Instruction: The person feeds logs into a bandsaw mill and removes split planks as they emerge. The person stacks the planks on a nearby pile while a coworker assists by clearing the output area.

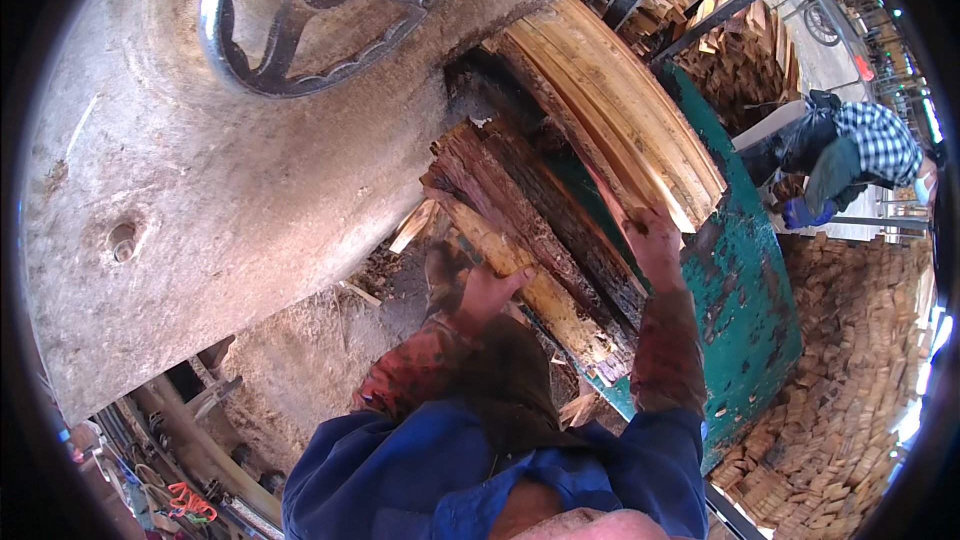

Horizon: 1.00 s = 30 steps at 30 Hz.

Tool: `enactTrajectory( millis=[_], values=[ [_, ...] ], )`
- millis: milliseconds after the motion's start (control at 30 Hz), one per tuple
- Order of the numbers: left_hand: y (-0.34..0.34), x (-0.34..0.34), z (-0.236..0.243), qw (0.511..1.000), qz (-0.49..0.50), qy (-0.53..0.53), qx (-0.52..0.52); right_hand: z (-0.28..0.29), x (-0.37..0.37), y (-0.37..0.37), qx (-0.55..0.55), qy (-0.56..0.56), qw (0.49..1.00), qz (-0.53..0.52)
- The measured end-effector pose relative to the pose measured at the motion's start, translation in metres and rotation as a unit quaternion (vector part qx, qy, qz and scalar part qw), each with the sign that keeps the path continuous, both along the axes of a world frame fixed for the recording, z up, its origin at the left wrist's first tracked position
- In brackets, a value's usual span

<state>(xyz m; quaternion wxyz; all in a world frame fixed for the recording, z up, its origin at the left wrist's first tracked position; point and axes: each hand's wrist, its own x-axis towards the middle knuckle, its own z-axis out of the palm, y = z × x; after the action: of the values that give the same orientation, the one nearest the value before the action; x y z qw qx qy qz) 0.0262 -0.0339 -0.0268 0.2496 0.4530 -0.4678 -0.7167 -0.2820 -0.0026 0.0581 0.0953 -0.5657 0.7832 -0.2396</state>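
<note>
A bundle of rough, bark-edged wood slabs (540, 230) lies slanting on a green painted metal table (745, 290) in front of me. My left hand (488, 293) grips the yellowish outermost slab (565, 315) at its left side, thumb on top, the other fingers mostly hidden. To the right lies a stack of pale sawn boards (615, 105), its edges lined up lengthwise. My right hand (655, 248) holds the near end of this stack at its left edge; its fingers curl over the wood and are partly hidden.
Left of the table stands a large, dusty metal machine body with a handwheel (335, 15). Cut wood pieces (830, 340) are piled high at the right, more beyond the table. A co-worker in a checked shirt (880, 135) bends over at the far right. Sawdust (300, 380) covers the ground.
</note>
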Motion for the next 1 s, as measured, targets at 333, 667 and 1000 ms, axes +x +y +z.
enactTrajectory(
  millis=[333,667,1000],
  values=[
    [-0.001,-0.003,0.028,0.999,0.015,-0.049,-0.003,0.037,0.056,0.104,-0.011,0.034,0.999,0.007],
    [0.003,-0.002,0.001,0.997,0.016,-0.073,0.022,-0.019,0.019,0.064,0.047,-0.176,0.982,0.05],
    [0.001,0.0,0.021,0.998,0.027,-0.009,0.055,-0.026,0.032,0.043,0.177,-0.142,0.974,0.022]
  ],
)
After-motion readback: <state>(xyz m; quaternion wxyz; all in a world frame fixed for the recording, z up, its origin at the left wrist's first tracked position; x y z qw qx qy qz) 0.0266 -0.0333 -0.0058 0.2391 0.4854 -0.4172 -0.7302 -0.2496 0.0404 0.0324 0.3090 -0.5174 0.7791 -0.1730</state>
